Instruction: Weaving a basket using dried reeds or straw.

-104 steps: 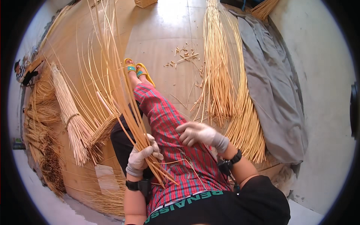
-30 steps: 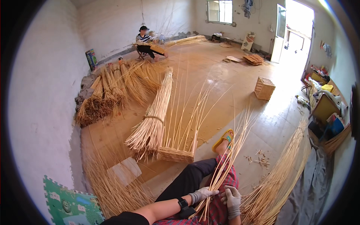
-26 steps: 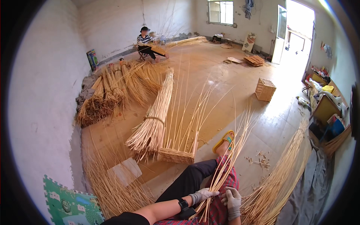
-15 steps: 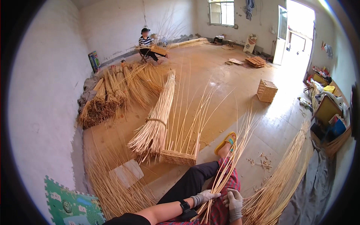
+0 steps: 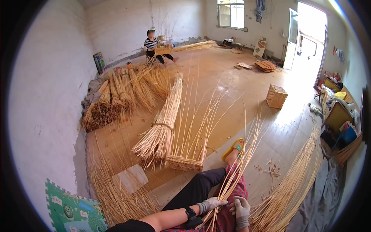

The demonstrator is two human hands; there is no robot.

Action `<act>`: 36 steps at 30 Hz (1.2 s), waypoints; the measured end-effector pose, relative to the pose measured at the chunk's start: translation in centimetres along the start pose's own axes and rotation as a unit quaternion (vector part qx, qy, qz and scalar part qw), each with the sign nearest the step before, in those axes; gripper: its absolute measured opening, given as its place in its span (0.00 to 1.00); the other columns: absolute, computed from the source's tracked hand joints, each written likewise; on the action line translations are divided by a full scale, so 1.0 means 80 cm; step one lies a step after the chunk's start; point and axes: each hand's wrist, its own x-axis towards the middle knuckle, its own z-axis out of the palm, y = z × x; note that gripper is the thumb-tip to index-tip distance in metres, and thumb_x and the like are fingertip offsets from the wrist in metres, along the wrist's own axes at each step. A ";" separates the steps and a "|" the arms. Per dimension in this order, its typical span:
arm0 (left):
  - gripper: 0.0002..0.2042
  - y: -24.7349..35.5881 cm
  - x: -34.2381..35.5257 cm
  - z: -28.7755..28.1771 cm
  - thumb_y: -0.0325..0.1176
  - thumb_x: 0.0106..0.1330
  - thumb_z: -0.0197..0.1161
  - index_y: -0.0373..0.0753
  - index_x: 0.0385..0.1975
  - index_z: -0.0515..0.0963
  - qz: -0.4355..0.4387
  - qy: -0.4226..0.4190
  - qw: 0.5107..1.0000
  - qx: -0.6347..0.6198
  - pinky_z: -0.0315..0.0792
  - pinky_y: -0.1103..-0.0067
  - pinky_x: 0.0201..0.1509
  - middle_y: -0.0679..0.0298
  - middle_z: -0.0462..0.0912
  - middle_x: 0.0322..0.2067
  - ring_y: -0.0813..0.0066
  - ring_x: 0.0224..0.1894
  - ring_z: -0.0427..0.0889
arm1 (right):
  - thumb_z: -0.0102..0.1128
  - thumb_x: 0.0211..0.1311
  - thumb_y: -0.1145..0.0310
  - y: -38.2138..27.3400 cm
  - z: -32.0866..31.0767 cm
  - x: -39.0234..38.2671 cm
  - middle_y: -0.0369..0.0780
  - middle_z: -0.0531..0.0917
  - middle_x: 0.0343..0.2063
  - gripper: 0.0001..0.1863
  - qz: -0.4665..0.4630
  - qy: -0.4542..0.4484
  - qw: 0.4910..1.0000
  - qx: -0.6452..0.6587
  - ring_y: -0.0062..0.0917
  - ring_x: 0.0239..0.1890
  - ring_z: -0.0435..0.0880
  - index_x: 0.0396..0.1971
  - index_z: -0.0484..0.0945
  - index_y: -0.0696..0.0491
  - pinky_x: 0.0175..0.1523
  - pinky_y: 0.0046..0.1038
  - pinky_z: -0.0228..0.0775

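Note:
My gloved left hand [image 5: 213, 203] is shut on a loose bunch of long pale rods [image 5: 242, 160] lying slantwise over my red plaid lap [image 5: 240, 185]. Just right of it, my gloved right hand [image 5: 240, 212] has its fingers curled, and what they may hold is too small to make out. Beyond my legs, a partly woven piece [image 5: 183, 164] with upright stakes lies beside a tied bundle [image 5: 156, 137] of pale rods. More loose rods [image 5: 288, 183] lie to my right.
A co-worker [image 5: 150, 44] sits at the back left with a woven piece, near several rod bundles [image 5: 116, 96]. A square basket [image 5: 276, 96] stands before the open door [image 5: 291, 38]. Cluttered furniture [image 5: 336, 112], grey cloth [image 5: 320, 197] and a green foam mat [image 5: 71, 208] line the sides.
The view has lifted from my lap to the room since 3.5 seconds ago. My hands have barely moved in the last second; the co-worker's woven piece is now held more upright.

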 end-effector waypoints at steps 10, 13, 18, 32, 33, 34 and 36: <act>0.20 -0.010 0.011 -0.004 0.51 0.60 0.73 0.42 0.42 0.81 -0.020 -0.014 1.000 0.015 0.69 0.83 0.27 0.72 0.77 0.22 0.82 0.22 0.74 | 0.54 0.72 0.67 0.000 -0.001 -0.005 0.40 0.83 0.21 0.13 -0.006 0.006 1.000 0.011 0.18 0.15 0.77 0.49 0.76 0.59 0.17 0.17 0.65; 0.19 0.003 0.004 -0.002 0.50 0.60 0.73 0.42 0.40 0.81 -0.015 -0.011 1.000 0.011 0.69 0.83 0.27 0.72 0.77 0.23 0.82 0.22 0.74 | 0.54 0.72 0.67 -0.003 0.000 -0.001 0.40 0.83 0.21 0.13 -0.014 0.003 1.000 0.015 0.17 0.15 0.76 0.49 0.76 0.59 0.17 0.16 0.65; 0.21 0.001 -0.001 -0.016 0.57 0.58 0.72 0.44 0.34 0.80 0.013 -0.010 0.999 0.041 0.69 0.80 0.29 0.71 0.77 0.24 0.80 0.25 0.75 | 0.54 0.73 0.67 -0.006 0.008 0.000 0.40 0.83 0.22 0.12 -0.018 -0.018 1.000 0.016 0.18 0.15 0.77 0.48 0.77 0.57 0.18 0.18 0.66; 0.21 0.000 0.004 -0.002 0.53 0.59 0.73 0.43 0.42 0.82 -0.003 -0.005 1.000 0.019 0.67 0.82 0.28 0.73 0.77 0.26 0.83 0.25 0.73 | 0.54 0.72 0.67 0.000 -0.002 -0.002 0.39 0.82 0.21 0.12 -0.016 0.007 1.000 0.004 0.18 0.15 0.77 0.49 0.76 0.57 0.17 0.18 0.65; 0.21 -0.003 0.009 -0.004 0.52 0.59 0.73 0.43 0.41 0.82 -0.003 -0.010 1.000 0.023 0.67 0.82 0.29 0.73 0.77 0.26 0.83 0.25 0.73 | 0.54 0.72 0.67 -0.001 -0.002 -0.001 0.39 0.82 0.21 0.12 -0.013 0.004 1.000 0.003 0.18 0.15 0.77 0.49 0.76 0.57 0.17 0.18 0.65; 0.20 -0.008 0.012 -0.006 0.52 0.59 0.73 0.43 0.41 0.82 -0.002 -0.015 1.000 0.026 0.67 0.82 0.29 0.73 0.78 0.26 0.83 0.25 0.73 | 0.54 0.72 0.67 -0.003 -0.002 0.000 0.39 0.82 0.21 0.12 -0.014 0.002 1.000 0.006 0.18 0.14 0.77 0.49 0.76 0.57 0.16 0.18 0.65; 0.20 0.000 0.004 -0.002 0.53 0.59 0.73 0.43 0.40 0.81 0.004 -0.011 1.000 0.027 0.68 0.82 0.29 0.73 0.78 0.26 0.82 0.25 0.74 | 0.54 0.72 0.67 0.001 -0.004 0.001 0.40 0.82 0.21 0.12 -0.010 0.001 1.000 0.008 0.18 0.14 0.77 0.49 0.76 0.57 0.16 0.18 0.65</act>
